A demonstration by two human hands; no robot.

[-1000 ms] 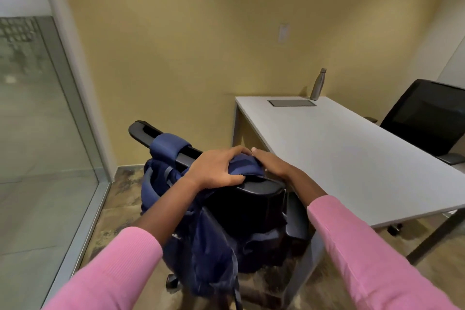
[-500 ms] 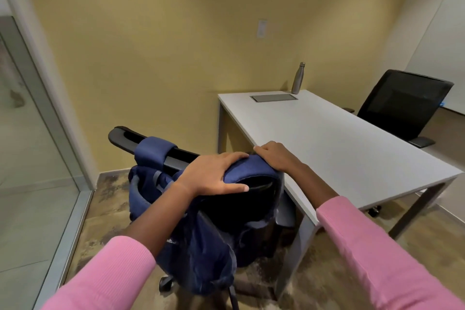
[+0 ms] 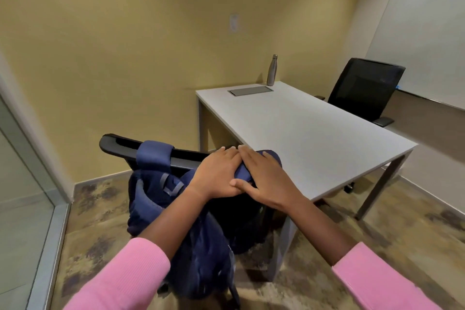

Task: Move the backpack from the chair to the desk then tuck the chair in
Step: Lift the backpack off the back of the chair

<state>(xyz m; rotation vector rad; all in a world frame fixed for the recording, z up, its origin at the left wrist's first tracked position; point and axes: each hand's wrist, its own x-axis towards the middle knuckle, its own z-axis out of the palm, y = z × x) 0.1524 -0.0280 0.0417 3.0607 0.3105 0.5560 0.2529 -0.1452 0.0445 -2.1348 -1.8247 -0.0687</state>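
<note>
I see the black office chair (image 3: 118, 145) standing at the near-left corner of the desk, its backrest towards me. The navy blue fabric backpack (image 3: 156, 196) hangs on that backrest, with one strap looped over the top rail. The left hand (image 3: 219, 173) grips the second strap on the rail, thumb under the fabric. The right hand (image 3: 264, 178) lies flat on the same strap, fingers straight, touching the left. The white rectangular desk (image 3: 314, 138) carries a steel bottle (image 3: 271, 70) at its far edge.

Pale grey desk (image 3: 314, 138), steel bottle (image 3: 272, 70) upright at its far edge, flat grey panel (image 3: 250, 90) just beside it, mottled floor (image 3: 105, 209) under the desk legs.
</note>
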